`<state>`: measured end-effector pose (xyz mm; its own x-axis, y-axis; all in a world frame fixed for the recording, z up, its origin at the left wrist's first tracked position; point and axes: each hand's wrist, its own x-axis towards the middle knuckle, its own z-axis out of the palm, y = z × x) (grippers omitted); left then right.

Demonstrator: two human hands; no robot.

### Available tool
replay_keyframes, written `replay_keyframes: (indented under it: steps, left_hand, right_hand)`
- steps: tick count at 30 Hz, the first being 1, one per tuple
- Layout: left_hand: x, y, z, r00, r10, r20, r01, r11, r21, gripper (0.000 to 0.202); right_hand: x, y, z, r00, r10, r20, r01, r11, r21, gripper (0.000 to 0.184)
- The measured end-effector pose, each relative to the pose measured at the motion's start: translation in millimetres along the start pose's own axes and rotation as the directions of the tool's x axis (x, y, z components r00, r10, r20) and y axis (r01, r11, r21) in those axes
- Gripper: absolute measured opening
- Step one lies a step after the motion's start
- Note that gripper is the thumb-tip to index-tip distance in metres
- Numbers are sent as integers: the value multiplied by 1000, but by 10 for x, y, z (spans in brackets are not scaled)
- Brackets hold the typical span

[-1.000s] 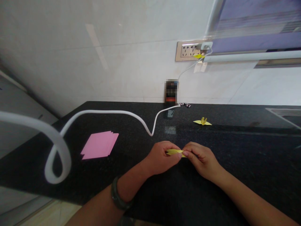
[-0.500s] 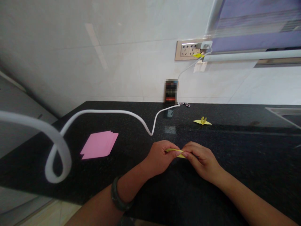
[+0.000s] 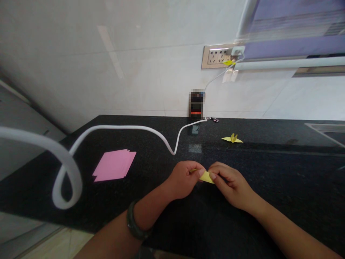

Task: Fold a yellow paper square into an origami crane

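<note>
A small folded piece of yellow paper [image 3: 207, 177] is held between both hands just above the black countertop [image 3: 161, 223]. My left hand [image 3: 185, 178] pinches its left end between thumb and fingers, and covers part of it. At the right end, my right hand [image 3: 229, 181] grips the paper with the thumb on top and the fingers curled behind. Beyond my right hand stands a yellow folded-paper crane [image 3: 232, 139] with its wings spread. Off to the left lies a loose stack of pink paper sheets [image 3: 114, 165].
A thick white cable [image 3: 129, 127] loops over the left side of the counter. Against the tiled wall leans a phone-like device [image 3: 196, 104], its screen blurred out. Above it is a socket panel [image 3: 215, 56] with a plug. A sink edge [image 3: 323, 126] shows at the far right.
The yellow paper has tilted between my fingers, so more of its flat face shows. My left thumb has shifted slightly left and up. Other things stay in place.
</note>
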<state>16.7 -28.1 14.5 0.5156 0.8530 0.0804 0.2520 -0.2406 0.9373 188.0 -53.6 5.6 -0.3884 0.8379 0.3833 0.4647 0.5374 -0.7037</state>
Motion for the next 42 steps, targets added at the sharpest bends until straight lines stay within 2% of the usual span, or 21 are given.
replay_keyframes:
  steps: [3,7,12,15,17,19,21,24,28,31,33,37,39,42]
  left_hand:
    - [24,-34,-1,997,-69,45,75,988,-138,25]
    - [31,-103,15,992,-123,-12,120,985,-123,23]
    - [28,-116,18,994,-108,-20,106,990,-89,22]
    - [43,-88,16,990,-132,-55,119,974,-195,25]
    - [54,-78,22,981,-174,-82,135,926,-353,32]
    - [60,-81,35,976,-205,-69,148,865,-479,40]
    - [61,-91,49,979,-203,-30,159,843,-513,36]
    - [63,-108,58,983,-183,-27,148,865,-480,26]
    - [75,-139,28,986,-139,-91,94,918,-385,21]
    - [76,-181,-17,992,-62,-108,35,972,-232,20]
    - [71,-210,-48,991,-10,-131,-2,995,-95,22]
    - [65,-230,-91,985,46,-167,-43,999,23,24]
    - [73,-220,-107,980,68,-185,-69,998,1,24]
    - [89,-206,-137,974,67,-217,-84,994,-73,27]
  right_hand:
    - [8,27,-18,999,41,7,-41,999,-6,20]
    - [14,28,-7,998,56,29,-55,998,-4,20]
    - [20,19,8,996,78,50,-80,996,45,21]
    - [20,75,33,984,170,50,-175,976,133,23]
    - [22,120,71,957,289,1,-279,922,269,20]
    - [27,143,121,909,406,-98,-326,838,438,20]
    - [32,133,171,869,476,-138,-341,777,530,22]
    - [33,81,219,870,473,-141,-342,783,520,19]
    - [49,11,216,933,321,-161,-263,917,301,15]
    - [91,-54,187,967,206,-151,-181,969,168,14]
    - [129,-99,171,969,208,-133,-194,974,114,15]
    - [227,-130,175,949,296,-113,-276,947,161,19]
    - [285,-111,193,943,304,-134,-272,938,214,19]
    - [367,-75,236,950,302,-79,-265,915,304,19]
